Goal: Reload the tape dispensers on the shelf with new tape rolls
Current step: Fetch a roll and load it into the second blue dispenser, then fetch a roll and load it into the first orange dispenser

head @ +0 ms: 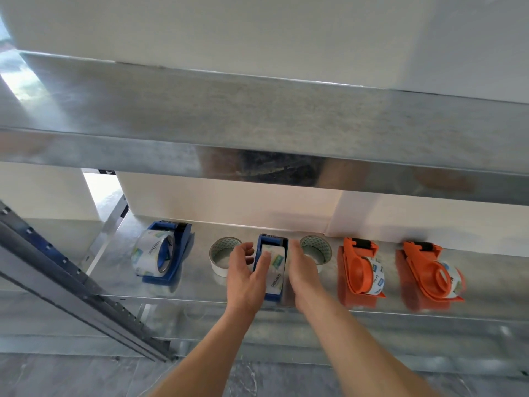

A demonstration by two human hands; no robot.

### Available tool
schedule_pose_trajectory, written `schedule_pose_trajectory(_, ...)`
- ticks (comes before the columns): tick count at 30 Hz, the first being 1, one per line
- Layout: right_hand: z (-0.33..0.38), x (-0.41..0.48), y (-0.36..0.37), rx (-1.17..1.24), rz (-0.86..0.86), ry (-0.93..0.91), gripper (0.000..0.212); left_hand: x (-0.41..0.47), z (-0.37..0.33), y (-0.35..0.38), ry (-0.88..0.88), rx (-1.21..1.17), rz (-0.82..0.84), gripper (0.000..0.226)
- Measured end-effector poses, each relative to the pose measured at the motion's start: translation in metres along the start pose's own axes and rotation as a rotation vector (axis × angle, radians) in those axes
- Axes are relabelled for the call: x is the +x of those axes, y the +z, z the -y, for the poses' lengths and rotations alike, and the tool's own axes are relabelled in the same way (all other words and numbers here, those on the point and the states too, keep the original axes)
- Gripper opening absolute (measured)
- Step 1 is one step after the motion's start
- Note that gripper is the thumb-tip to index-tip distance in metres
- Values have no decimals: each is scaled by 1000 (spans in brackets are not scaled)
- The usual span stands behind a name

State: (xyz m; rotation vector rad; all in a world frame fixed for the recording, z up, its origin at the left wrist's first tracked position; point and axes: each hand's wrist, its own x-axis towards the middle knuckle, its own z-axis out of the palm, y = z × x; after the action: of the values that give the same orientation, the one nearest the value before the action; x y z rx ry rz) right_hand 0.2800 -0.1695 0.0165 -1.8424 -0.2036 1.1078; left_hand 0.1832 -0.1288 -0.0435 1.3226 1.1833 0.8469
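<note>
A blue tape dispenser (272,242) stands in the middle of the lower metal shelf (200,285) with a clear printed tape roll (277,266) in it. My left hand (245,272) is at its left side, thumb lying against the roll and fingers loosely curved. My right hand (304,269) lies along its right side with fingers stretched forward. To the left stands another blue dispenser (179,253) holding a clear roll (153,253). Two orange dispensers (361,270) (429,272) with rolls stand to the right.
Two whitish rolls lie flat on the shelf, one (220,255) left of my hands and one (317,247) partly hidden behind my right hand. An upper metal shelf (257,124) overhangs. A perforated upright post (71,282) slants at the left. White wall behind.
</note>
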Motion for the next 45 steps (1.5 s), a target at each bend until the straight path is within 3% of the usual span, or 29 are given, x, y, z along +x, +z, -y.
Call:
schedule_pose_trajectory(4, 4, -16, -7, -27, 45, -50, 51, -7, -5, -1, 32, 42, -16, 58)
schedule_pose_trajectory(17, -3, -33, -44, -75, 0, -170, 56, -44, -31, 22, 199, 196, -151, 32)
schedule_pose_trajectory(27, -7, -50, -104, -68, 54, -256, 52, -95, -54, 69, 239, 172, -203, 56)
schedule_pose_trajectory(31, -10, -50, -126, -51, 62, -326, 41, -110, -62, 87, 212, 145, -166, 51)
schedule_pose_trajectory(35, -9, -51, -145, -74, 67, -355, 31, -119, -63, 107, 183, 132, -168, 64)
schedule_pose_trajectory(39, -5, -53, -168, -30, 67, -352, 33, -123, -67, 126, 187, 91, -136, 34)
schedule_pose_trajectory(42, -7, -50, -180, -25, 29, -309, 36, -125, -67, 139, 209, 92, -121, 31)
schedule_pose_trajectory(45, -15, -41, -180, -18, -28, -323, 58, -125, -65, 148, 208, 92, -92, 27)
